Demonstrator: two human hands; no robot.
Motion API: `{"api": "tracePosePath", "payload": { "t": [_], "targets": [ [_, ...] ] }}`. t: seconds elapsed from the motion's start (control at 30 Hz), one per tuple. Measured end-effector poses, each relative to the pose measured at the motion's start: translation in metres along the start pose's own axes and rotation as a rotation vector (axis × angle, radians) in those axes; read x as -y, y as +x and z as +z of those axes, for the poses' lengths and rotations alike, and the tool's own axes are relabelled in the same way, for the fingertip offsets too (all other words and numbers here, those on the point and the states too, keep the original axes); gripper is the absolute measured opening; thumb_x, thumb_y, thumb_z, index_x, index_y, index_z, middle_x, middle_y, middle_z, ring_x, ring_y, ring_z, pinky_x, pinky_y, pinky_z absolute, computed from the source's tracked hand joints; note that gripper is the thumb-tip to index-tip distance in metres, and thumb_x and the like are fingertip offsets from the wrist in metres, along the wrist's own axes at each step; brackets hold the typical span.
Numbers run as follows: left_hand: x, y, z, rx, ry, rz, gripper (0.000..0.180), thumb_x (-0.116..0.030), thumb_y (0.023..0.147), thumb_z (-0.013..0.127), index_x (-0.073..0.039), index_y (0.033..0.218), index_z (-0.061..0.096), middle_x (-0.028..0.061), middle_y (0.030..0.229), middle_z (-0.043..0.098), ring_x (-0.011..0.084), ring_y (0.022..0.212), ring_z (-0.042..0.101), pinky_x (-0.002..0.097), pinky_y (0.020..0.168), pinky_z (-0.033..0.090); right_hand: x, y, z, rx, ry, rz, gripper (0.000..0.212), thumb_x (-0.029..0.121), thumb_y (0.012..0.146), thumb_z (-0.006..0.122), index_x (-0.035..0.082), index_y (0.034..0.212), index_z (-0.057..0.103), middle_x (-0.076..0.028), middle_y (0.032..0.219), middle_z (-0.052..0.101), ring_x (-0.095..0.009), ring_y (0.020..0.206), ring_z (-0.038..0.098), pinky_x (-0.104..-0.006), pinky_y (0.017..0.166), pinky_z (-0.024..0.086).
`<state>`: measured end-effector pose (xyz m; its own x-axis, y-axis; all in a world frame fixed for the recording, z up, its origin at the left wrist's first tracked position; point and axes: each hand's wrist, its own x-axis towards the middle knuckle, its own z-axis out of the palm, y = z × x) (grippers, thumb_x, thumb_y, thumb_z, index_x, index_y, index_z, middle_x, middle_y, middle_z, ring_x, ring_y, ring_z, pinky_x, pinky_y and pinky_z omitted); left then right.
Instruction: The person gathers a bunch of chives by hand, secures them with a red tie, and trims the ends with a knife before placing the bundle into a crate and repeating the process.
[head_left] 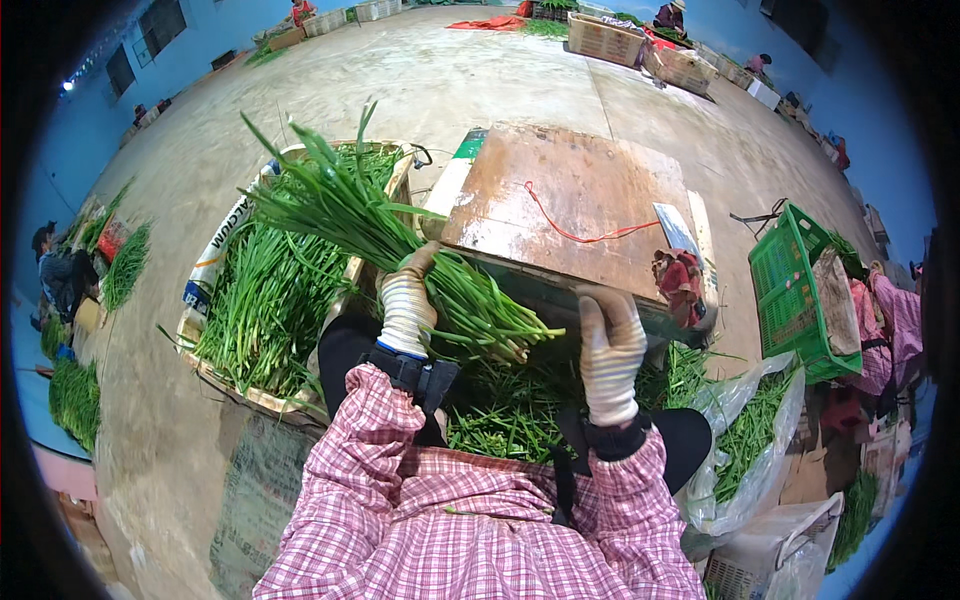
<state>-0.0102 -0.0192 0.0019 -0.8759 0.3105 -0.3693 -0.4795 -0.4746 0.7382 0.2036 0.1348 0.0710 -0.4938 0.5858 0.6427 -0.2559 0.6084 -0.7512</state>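
My left hand [407, 305], in a striped knit glove, is closed around the middle of a bunch of chives [330, 200]. Their green leaves spread up and left over a crate, while the pale cut-looking ends point right toward my other hand. My right hand [611, 350], in a matching glove, is raised just right of those ends, apart from them. Its fingers are loosely bent and somewhat spread, with nothing visible in them. Loose chive pieces [505, 420] lie below, between my knees.
A lined crate [190, 330] full of chives stands at left. Ahead is a wooden board [560, 180] with red string [580, 240] and a reddish cloth [678, 285]. At right are a green crate [785, 290] and a plastic bag [720, 515] of greens. Other people work farther off.
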Motion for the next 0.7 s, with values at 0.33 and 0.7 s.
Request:
{"api": "tracePosePath", "payload": {
  "t": [0.33,0.7],
  "targets": [
    [0.004,-0.033,0.033,-0.080,-0.080,0.059,0.029,-0.023,0.082,0.073,-0.008,0.107,0.070,0.0092,0.105,0.069,0.0251,0.093,0.064,0.0418,0.085,0.053,-0.003,-0.030,0.014,0.385,-0.498,0.261,0.031,0.030,0.082,0.071,0.007,0.103,0.070,-0.020,0.090,0.066,-0.038,0.080,0.065,-0.0441,0.069,0.051],
    [0.017,-0.028,0.031,-0.136,-0.037,0.069,0.039,-0.021,0.077,0.078,0.000,0.109,0.069,0.0145,0.116,0.063,0.0246,0.100,0.058,0.0413,0.087,0.050,-0.043,-0.035,0.036,0.143,-0.483,-0.097,0.012,0.007,0.076,0.071,0.007,0.084,0.062,-0.014,0.075,0.062,-0.035,0.071,0.062,-0.0440,0.063,0.049]
  ]
}}
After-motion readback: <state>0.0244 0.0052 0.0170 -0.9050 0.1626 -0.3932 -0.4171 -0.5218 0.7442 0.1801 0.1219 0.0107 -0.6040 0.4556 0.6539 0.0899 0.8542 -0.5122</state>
